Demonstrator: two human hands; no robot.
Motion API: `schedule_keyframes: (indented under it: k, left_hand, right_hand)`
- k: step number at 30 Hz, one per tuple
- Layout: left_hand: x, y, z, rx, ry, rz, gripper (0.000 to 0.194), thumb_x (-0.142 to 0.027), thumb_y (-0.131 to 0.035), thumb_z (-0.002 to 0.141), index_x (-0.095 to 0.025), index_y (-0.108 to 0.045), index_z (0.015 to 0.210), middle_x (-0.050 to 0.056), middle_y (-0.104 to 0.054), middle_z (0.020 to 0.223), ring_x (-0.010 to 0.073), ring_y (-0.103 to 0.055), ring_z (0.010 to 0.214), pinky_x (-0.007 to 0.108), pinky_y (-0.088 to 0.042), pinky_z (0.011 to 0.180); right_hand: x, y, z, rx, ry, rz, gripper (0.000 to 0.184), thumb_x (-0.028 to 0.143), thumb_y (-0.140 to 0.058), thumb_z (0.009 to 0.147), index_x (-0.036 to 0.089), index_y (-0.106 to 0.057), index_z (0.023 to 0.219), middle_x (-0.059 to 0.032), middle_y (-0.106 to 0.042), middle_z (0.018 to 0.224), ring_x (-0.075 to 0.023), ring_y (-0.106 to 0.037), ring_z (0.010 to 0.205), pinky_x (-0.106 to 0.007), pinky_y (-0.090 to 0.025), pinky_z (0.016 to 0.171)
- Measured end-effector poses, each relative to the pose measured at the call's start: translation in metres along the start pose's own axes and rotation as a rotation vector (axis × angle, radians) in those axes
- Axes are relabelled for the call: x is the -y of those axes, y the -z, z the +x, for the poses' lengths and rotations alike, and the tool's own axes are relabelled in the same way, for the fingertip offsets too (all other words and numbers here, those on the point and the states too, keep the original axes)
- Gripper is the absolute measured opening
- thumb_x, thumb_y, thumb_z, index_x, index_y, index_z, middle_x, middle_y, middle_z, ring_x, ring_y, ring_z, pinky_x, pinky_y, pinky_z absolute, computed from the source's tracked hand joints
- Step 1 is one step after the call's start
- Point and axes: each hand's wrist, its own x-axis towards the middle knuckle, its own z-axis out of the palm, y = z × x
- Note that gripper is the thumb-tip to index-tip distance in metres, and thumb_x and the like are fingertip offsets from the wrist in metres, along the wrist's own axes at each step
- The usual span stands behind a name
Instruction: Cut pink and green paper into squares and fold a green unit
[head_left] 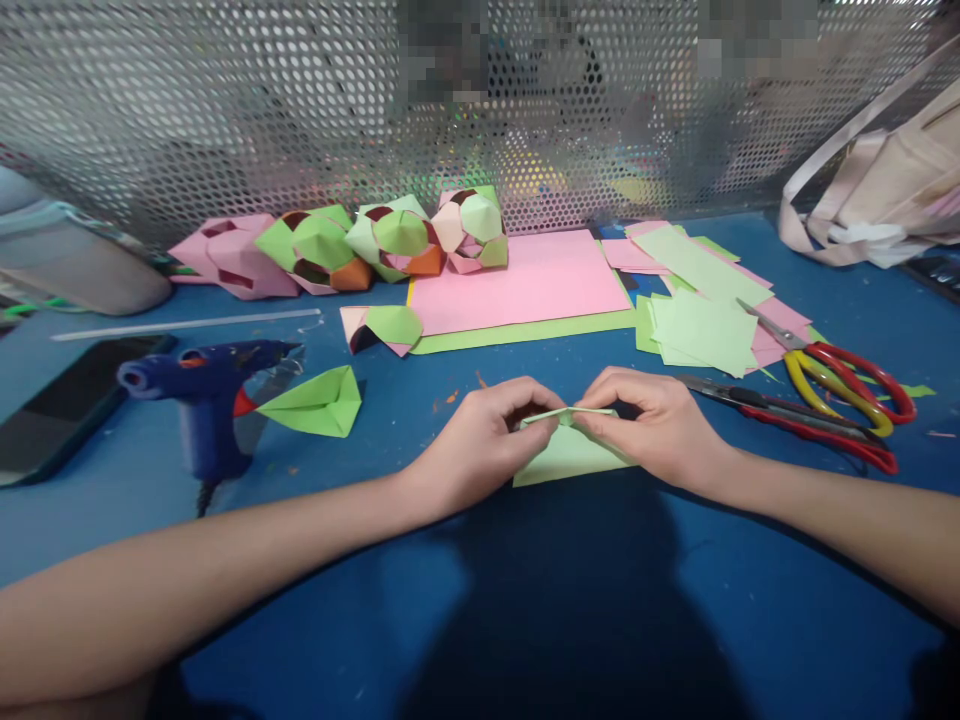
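Note:
A pale green sheet of paper (574, 455) lies near the middle of the blue table, its far edge folded up a little. My left hand (499, 430) pinches that folded edge from the left, thumb in front and fingers behind. From the right, my right hand (649, 425) grips the same edge, its thumb close to the left one. Left of my hands lies a folded bright green paper piece (319, 402), beside a blue glue gun (206, 390) standing with its nozzle to the right. Behind my hands is a small folded paper piece (390, 328) in green and pink.
Several folded paper balls (322, 245) stand along a perforated metal screen (300, 110). Pink sheets (517, 280) lie before it. At right are cut papers (705, 330), scissors (840, 375) and a red cutter (802, 420). A phone (75, 400) and glue stick (195, 325) lie left.

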Motion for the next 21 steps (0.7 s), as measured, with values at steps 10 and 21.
schedule_keyframes:
  k: [10,21]
  left_hand:
    - [0.0009,0.0043,-0.0001,0.063,-0.049,0.031,0.027,-0.034,-0.057,0.094,-0.019,-0.074,0.11,0.005,-0.075,0.111,0.0185,-0.069,0.098,0.025,-0.053,0.086]
    - [0.0076,0.004,-0.0008,0.008,-0.128,0.169,0.029,-0.031,-0.059,0.094,-0.019,-0.075,0.114,0.004,-0.078,0.108,0.0204,-0.073,0.096,0.028,-0.056,0.091]
  right_hand:
    - [-0.0033,0.0022,0.0,-0.033,-0.011,0.03,0.008,0.019,-0.069,0.087,0.018,-0.071,0.079,-0.0016,-0.068,0.077,-0.0124,-0.063,0.07,-0.026,-0.048,0.062]
    - [-0.006,0.001,-0.0011,-0.012,0.029,0.064,0.008,0.015,-0.067,0.087,0.018,-0.071,0.08,-0.0024,-0.068,0.079,-0.0126,-0.063,0.071,-0.027,-0.049,0.063]
